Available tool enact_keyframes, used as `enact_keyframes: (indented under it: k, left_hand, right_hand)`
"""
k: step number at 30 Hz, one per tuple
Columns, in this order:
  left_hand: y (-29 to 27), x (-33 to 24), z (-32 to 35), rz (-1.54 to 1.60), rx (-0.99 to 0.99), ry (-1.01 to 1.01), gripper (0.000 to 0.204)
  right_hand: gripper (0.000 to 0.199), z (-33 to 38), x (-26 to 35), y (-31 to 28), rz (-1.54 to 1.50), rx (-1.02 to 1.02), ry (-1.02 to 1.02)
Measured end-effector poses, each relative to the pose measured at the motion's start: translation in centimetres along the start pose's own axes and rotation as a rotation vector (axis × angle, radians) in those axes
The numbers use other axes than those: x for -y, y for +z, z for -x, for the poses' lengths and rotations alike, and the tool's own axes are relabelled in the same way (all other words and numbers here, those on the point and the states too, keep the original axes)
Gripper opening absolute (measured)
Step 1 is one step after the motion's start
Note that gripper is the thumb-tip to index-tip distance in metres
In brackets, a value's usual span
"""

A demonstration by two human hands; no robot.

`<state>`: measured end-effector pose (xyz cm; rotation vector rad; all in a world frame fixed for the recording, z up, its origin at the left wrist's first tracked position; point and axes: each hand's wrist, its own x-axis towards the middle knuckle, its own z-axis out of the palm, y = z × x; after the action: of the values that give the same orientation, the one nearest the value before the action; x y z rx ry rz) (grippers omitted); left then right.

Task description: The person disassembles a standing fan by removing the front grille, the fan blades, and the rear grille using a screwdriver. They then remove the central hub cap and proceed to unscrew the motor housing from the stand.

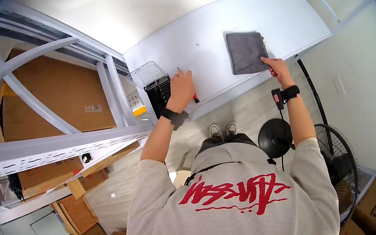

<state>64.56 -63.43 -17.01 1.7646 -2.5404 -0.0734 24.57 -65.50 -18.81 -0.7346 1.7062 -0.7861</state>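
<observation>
While the right hand (pixel 277 66) rests on the near right corner of the grey cloth (pixel 246 52), I see its fingers pressed flat on the fabric; whether that grip pinches the edge or only touches it I cannot tell. The cloth lies spread flat on the white tabletop (pixel 205 34), toward its right half, close to the front edge. My left hand (pixel 181 88) sits well apart from the cloth, at the tabletop's front left, with its grip curled over a small red-handled tool (pixel 195 98) (only the red end shows below the palm, so the hold looks closed on it). Both wrists carry black bands. Just beside the left hand stands a black slatted box (pixel 160 94), and touching it on the far side is a clear plastic container (pixel 145 73). Further left, a white metal rack (pixel 58 144) holds large cardboard boxes (pixel 59 94). Below the tabletop, on the floor to my right, stands a black pedestal fan (pixel 342 168).
</observation>
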Motion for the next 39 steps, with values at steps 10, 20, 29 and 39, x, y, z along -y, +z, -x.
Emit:
enact_keyframes:
  k: [10, 20, 29, 39]
  left_hand:
    - [-0.2, -2.7, 1.2, 0.033, -0.099, 0.092, 0.046]
    - [0.2, -2.4, 5.3, 0.159, -0.041, 0.085, 0.046]
    - [-0.8, -0.1, 7.8, 0.340, -0.063, 0.226, 0.039]
    - [-0.9, 1.7, 6.9, 0.340, -0.038, 0.242, 0.031]
  right_hand:
    - [0.028, 2.1, 7.2, 1.9, -0.426, 0.293, -0.235]
    - [0.027, 4.3, 18.7, 15.5, -0.453, 0.720, -0.402]
    - [0.025, 0.0, 19.2, 30.4, -0.574, 0.879, -0.252]
    - [0.037, -3.3, 11.2, 28.3, 0.107, 0.744, -0.288]
